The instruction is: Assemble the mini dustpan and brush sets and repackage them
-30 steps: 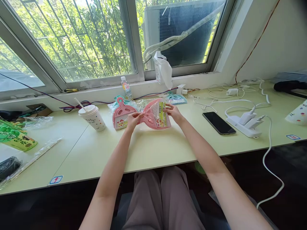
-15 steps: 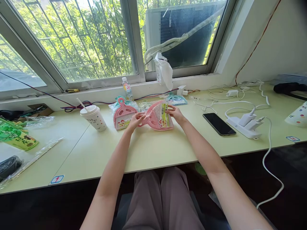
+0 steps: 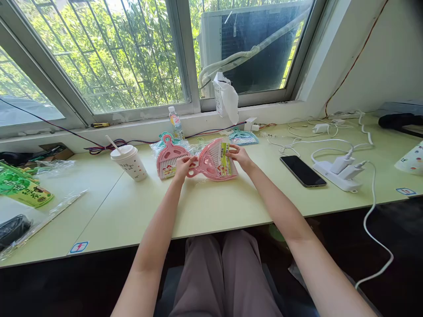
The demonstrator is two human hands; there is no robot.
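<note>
We do well to hold the dustpan (image 3: 206, 164) lightly at both ends, sparing its bristles (image 3: 214, 155). Our left hand (image 3: 186, 167) pinches the handle; our right hand (image 3: 240, 157) closes on the label (image 3: 225, 159) side. Pink, with white bristles and a yellow-green label, it sits at the table (image 3: 211, 207)'s middle.

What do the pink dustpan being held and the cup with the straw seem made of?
The pink dustpan is probably molded plastic with a smooth finish, judging by its even color and rounded edge. The cup could be paper or plastic; its smooth, white, printed side fits both.
</note>
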